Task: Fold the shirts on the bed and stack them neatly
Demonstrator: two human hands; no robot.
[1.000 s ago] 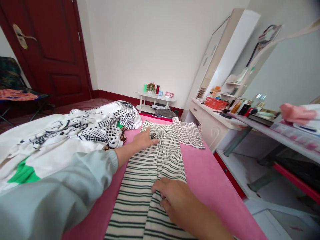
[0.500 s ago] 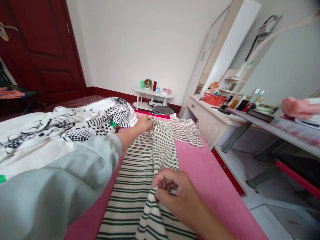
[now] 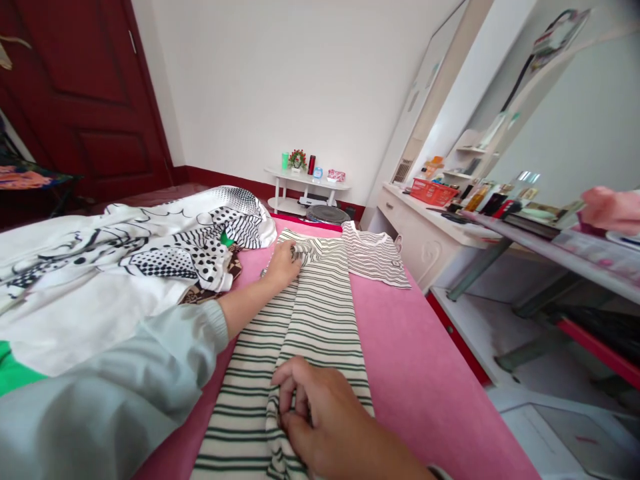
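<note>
A cream shirt with dark green stripes (image 3: 320,320) lies lengthwise on a pink bed cover (image 3: 415,373). My left hand (image 3: 283,263), reaching out of a pale grey sleeve, is closed on the bunched fabric at the shirt's far end. My right hand (image 3: 320,417) is near me, its fingers pinching a fold of the same striped shirt at the near end. One sleeve of the shirt (image 3: 375,257) lies spread out to the right.
A white garment with black dotted print and green patches (image 3: 125,267) is heaped on the bed's left side. A white dresser with a red basket (image 3: 434,191) and bottles stands at the right. A small white table (image 3: 306,183) stands by the far wall. A dark red door (image 3: 80,93) is at left.
Both hands went from lying flat on the shirt to gripping it. The right hand pulled its fold leftward over the shirt; the left hand drew the far end left.
</note>
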